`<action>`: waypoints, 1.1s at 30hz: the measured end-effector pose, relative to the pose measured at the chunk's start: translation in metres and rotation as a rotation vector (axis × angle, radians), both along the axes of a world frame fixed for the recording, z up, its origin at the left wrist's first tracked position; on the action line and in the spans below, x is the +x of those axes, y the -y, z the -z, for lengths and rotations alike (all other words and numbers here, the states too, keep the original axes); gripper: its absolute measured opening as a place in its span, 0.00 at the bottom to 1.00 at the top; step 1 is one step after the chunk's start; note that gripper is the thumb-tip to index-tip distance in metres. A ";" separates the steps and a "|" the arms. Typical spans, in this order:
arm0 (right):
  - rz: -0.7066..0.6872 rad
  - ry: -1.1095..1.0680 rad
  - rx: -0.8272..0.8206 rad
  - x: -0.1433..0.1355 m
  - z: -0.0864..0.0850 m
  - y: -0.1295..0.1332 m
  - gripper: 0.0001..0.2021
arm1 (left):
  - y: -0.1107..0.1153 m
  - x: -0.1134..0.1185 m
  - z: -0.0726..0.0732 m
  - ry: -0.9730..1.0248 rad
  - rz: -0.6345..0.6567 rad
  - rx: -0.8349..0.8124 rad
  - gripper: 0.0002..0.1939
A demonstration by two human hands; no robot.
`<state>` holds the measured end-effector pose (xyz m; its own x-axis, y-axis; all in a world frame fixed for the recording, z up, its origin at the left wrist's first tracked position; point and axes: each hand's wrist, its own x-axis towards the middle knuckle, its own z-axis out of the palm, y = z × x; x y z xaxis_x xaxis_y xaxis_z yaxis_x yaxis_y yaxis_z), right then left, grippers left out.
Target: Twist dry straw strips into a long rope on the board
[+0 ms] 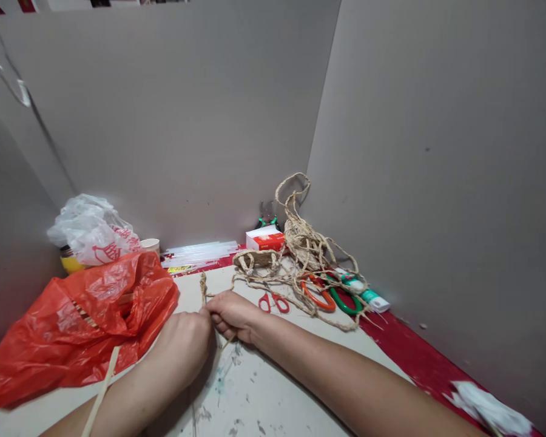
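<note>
My left hand and my right hand meet over the board, fingers closed in a pinch at a braided straw cord. A short braided piece of it rises just above my fingertips. The exact spot they grip is hidden behind the fingers. Below my right palm pokes a thin loose strand. Across my left forearm lies a pale flat straw strip. Beyond my right hand sits a tangled heap of the same cord, with a flat coiled part at its left.
Red-handled scissors, orange-handled scissors and green handles lie by the heap. A red plastic bag covers the left. Behind are white glue sticks, a small box and pliers. Grey partitions enclose the board.
</note>
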<state>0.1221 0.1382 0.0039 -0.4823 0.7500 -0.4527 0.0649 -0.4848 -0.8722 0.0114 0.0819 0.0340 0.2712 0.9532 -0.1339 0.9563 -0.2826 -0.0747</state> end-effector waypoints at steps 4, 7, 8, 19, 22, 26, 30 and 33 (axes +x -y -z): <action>-0.038 -0.048 -0.031 0.001 0.000 -0.001 0.07 | 0.020 0.006 -0.013 0.060 0.108 -0.064 0.15; -0.072 -0.104 -0.055 0.005 -0.002 -0.005 0.06 | 0.033 0.001 -0.029 0.271 0.263 -0.273 0.12; -0.082 -0.126 -0.060 0.006 -0.002 -0.006 0.06 | 0.032 -0.003 -0.034 0.367 0.292 -0.383 0.12; -0.170 -0.243 0.015 0.011 -0.005 -0.009 0.08 | -0.049 -0.033 0.019 1.472 -0.447 -0.440 0.19; -0.185 -0.202 0.028 0.011 -0.004 -0.009 0.08 | -0.043 -0.029 0.026 1.501 -0.452 -0.649 0.21; -0.228 -0.168 0.020 0.014 -0.003 -0.012 0.10 | -0.041 -0.033 0.022 1.413 -0.399 -0.678 0.21; -0.279 -0.138 0.013 0.017 -0.003 -0.014 0.09 | -0.046 -0.039 0.020 1.356 -0.362 -0.672 0.18; -0.302 -0.100 0.039 0.020 -0.004 -0.015 0.05 | -0.049 -0.043 0.019 1.321 -0.357 -0.675 0.14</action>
<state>0.1422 0.1530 0.0077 -0.7265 0.5816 -0.3659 0.1141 -0.4230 -0.8989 -0.0312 0.1305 0.0152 0.3175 0.8544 -0.4112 0.2569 0.3399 0.9047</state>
